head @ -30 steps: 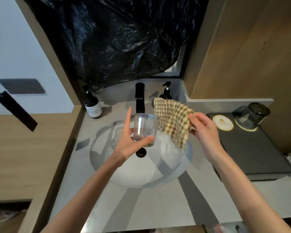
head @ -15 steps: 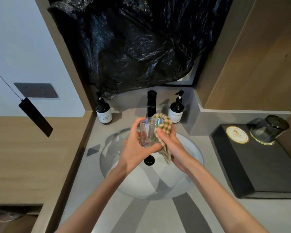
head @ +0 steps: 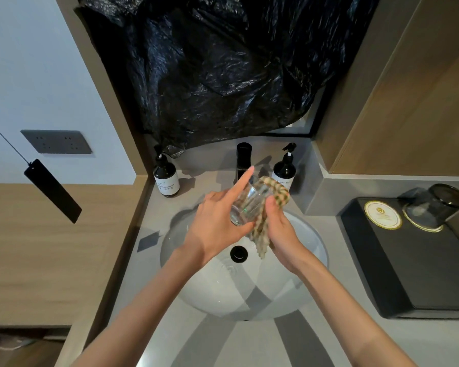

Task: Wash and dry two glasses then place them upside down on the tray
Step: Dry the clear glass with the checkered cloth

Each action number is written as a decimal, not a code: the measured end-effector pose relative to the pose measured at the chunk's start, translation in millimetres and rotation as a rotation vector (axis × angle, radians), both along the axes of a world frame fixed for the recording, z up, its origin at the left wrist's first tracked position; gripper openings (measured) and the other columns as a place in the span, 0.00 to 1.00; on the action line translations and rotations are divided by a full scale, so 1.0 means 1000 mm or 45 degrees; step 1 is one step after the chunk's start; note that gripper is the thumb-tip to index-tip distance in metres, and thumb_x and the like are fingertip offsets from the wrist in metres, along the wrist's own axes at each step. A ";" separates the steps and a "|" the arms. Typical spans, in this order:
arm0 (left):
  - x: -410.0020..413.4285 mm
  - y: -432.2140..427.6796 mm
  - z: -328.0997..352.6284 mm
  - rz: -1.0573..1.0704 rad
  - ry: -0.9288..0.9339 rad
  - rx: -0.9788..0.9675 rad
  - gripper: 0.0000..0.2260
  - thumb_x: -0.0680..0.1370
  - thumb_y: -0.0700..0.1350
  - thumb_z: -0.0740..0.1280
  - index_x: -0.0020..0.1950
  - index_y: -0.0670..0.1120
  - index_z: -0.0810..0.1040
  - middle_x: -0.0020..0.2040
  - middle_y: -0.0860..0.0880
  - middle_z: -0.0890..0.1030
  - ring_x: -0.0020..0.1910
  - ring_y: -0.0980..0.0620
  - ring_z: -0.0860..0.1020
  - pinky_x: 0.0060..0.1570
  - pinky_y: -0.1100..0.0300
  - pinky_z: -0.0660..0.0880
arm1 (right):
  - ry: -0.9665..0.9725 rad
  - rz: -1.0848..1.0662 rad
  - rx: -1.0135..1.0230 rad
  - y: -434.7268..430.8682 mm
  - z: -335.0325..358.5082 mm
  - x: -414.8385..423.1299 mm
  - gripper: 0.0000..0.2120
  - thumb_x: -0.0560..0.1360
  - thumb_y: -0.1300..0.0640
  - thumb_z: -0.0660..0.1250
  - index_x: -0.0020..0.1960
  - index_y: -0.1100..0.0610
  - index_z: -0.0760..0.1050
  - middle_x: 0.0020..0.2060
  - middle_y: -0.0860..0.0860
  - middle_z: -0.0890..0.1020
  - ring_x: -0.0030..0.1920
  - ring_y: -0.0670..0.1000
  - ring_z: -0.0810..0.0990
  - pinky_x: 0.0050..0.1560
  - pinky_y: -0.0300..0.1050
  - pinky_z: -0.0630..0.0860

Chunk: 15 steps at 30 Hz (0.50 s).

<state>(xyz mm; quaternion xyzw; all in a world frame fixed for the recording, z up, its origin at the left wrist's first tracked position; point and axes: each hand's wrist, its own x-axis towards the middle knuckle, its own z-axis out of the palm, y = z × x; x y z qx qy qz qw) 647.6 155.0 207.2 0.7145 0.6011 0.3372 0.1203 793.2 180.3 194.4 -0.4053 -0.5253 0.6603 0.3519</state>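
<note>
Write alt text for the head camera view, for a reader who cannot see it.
Over a white sink, the left hand holds a clear glass while the right hand presses a checked cloth against its side. A second glass sits beside a round coaster on a black tray to the right.

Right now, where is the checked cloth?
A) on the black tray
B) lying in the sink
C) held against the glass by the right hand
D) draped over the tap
C: the right hand grips the checked cloth against the glass, which the left hand holds above the sink.
</note>
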 end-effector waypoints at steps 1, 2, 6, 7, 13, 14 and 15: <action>-0.002 0.001 0.001 -0.030 0.011 -0.003 0.44 0.69 0.52 0.72 0.75 0.65 0.46 0.47 0.58 0.78 0.45 0.53 0.73 0.50 0.61 0.69 | 0.091 -0.030 -0.109 0.003 0.002 0.000 0.29 0.70 0.34 0.52 0.65 0.46 0.69 0.59 0.47 0.80 0.59 0.44 0.79 0.66 0.47 0.72; -0.005 0.001 0.002 -0.058 0.023 -0.007 0.44 0.69 0.53 0.72 0.75 0.66 0.46 0.48 0.58 0.78 0.46 0.52 0.73 0.50 0.60 0.70 | 0.168 -0.049 -0.213 0.007 0.004 0.001 0.32 0.68 0.33 0.53 0.66 0.49 0.71 0.57 0.49 0.82 0.58 0.48 0.80 0.65 0.49 0.73; -0.009 0.002 0.004 -0.161 0.069 -0.005 0.45 0.68 0.52 0.75 0.75 0.64 0.48 0.42 0.68 0.70 0.42 0.55 0.68 0.49 0.70 0.64 | 0.289 0.016 -0.362 0.020 0.016 0.008 0.24 0.77 0.39 0.56 0.63 0.53 0.75 0.57 0.54 0.83 0.58 0.53 0.81 0.61 0.53 0.75; -0.011 0.003 0.003 -0.175 0.084 -0.008 0.45 0.68 0.52 0.75 0.75 0.64 0.48 0.42 0.66 0.71 0.43 0.54 0.68 0.50 0.69 0.66 | 0.239 0.025 -0.344 0.022 0.018 0.009 0.19 0.79 0.44 0.58 0.62 0.54 0.76 0.56 0.54 0.83 0.57 0.54 0.82 0.60 0.53 0.76; -0.015 0.009 0.003 -0.195 -0.018 -0.101 0.46 0.69 0.50 0.75 0.74 0.66 0.47 0.62 0.55 0.75 0.57 0.53 0.68 0.59 0.63 0.66 | 0.014 -0.039 -0.241 0.030 0.009 0.014 0.08 0.80 0.63 0.60 0.53 0.60 0.78 0.47 0.57 0.85 0.46 0.54 0.85 0.42 0.43 0.81; -0.015 0.010 0.003 -0.180 -0.098 -0.091 0.45 0.68 0.50 0.76 0.75 0.65 0.50 0.65 0.56 0.73 0.60 0.55 0.68 0.59 0.64 0.66 | 0.032 -0.071 -0.252 0.031 0.007 0.013 0.08 0.80 0.64 0.60 0.52 0.61 0.79 0.46 0.57 0.85 0.45 0.54 0.85 0.42 0.43 0.81; -0.015 0.010 0.002 -0.160 -0.204 -0.081 0.44 0.67 0.51 0.77 0.75 0.63 0.54 0.67 0.58 0.71 0.62 0.57 0.69 0.61 0.67 0.66 | 0.058 -0.108 -0.262 0.032 0.006 0.012 0.09 0.79 0.65 0.60 0.50 0.61 0.79 0.45 0.58 0.85 0.44 0.54 0.86 0.42 0.44 0.82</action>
